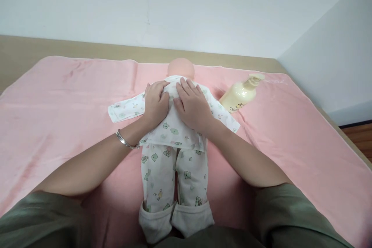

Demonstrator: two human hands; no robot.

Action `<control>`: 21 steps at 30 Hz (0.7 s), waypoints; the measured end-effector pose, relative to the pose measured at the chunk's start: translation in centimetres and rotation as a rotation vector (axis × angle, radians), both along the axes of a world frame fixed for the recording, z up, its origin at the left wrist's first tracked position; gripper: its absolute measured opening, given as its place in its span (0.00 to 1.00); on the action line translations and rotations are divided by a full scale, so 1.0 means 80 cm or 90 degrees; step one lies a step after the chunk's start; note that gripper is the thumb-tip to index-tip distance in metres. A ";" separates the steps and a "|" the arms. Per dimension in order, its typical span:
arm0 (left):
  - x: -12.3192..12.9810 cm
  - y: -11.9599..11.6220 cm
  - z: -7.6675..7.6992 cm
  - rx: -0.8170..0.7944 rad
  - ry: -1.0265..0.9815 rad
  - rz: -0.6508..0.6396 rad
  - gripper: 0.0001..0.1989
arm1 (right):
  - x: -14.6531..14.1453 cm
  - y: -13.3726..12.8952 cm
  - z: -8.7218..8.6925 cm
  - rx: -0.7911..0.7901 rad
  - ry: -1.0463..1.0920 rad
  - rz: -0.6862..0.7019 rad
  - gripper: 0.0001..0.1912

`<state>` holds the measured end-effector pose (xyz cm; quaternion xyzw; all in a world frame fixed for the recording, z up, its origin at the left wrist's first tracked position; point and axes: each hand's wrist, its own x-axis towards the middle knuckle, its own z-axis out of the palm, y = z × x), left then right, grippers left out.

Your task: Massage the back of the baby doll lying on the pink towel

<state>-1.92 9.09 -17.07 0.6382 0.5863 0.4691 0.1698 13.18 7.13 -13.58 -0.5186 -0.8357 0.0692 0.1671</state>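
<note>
I count one bald doll (174,133) in white, green-printed clothes (192,178), lying on one pink cloth (290,131). Left hand (157,100) and right hand (193,105) rest on it, unclenched, palms down. Beyond: one cream plastic pump bottle (240,93), print unreadable.

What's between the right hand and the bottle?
In the head view, a patterned white sleeve lies between the right hand and the bottle, with a little pink mat showing just beyond the sleeve.
</note>
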 end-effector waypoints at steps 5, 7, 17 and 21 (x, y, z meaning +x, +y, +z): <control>-0.002 0.001 -0.003 0.002 0.003 -0.002 0.20 | -0.013 -0.039 0.003 0.054 -0.055 0.038 0.31; -0.002 0.002 -0.003 -0.001 0.008 0.003 0.21 | -0.010 -0.035 0.003 0.039 -0.046 0.068 0.30; 0.008 -0.010 0.002 0.035 0.157 -0.023 0.25 | 0.024 0.051 0.003 -0.106 0.046 -0.023 0.36; 0.012 -0.019 0.005 0.071 0.208 -0.065 0.28 | 0.021 0.045 0.006 -0.090 0.012 -0.036 0.36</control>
